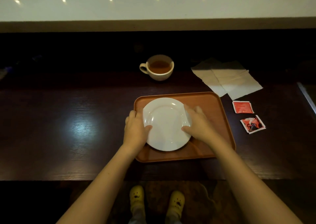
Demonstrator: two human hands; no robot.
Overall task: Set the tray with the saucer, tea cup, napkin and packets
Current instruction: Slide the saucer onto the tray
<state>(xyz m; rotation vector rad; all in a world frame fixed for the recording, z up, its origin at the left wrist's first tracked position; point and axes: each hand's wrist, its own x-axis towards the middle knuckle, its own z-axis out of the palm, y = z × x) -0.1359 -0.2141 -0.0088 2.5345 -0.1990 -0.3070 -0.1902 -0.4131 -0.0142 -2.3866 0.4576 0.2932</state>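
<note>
Dark glossy wooden table, pale wall behind. Both hands, left hand and right hand, grip the saucer by its edges on the tray. Beyond the tray: tea cup; to the tray's right: napkin, packets.

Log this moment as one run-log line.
both hands on saucer | saucer on tray | cup, napkin, packets off tray
</note>
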